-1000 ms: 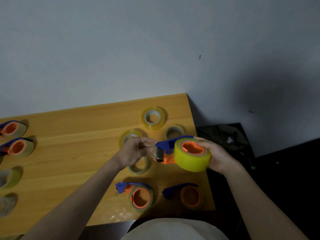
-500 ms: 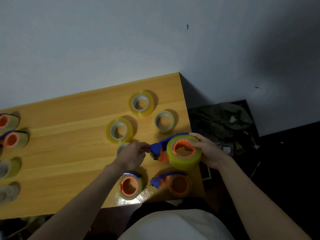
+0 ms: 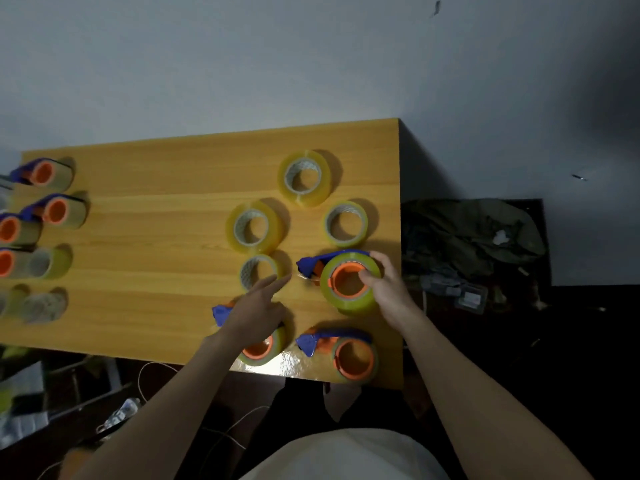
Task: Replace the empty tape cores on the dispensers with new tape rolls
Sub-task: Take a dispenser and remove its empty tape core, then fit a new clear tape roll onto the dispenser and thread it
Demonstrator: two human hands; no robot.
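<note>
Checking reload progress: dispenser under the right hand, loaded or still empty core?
Loaded. A thick yellow tape roll sits around the dispenser's orange hub, gripped by the right hand.

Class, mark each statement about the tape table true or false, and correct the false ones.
1. The right hand holds a dispenser loaded with a yellow roll. True.
2. The left hand grips a loose roll. False: its fingers are straight and hold nothing.
3. Four loose rolls lie flat beyond the hands. True.
4. The table is white. False: it is yellow wood.
</note>
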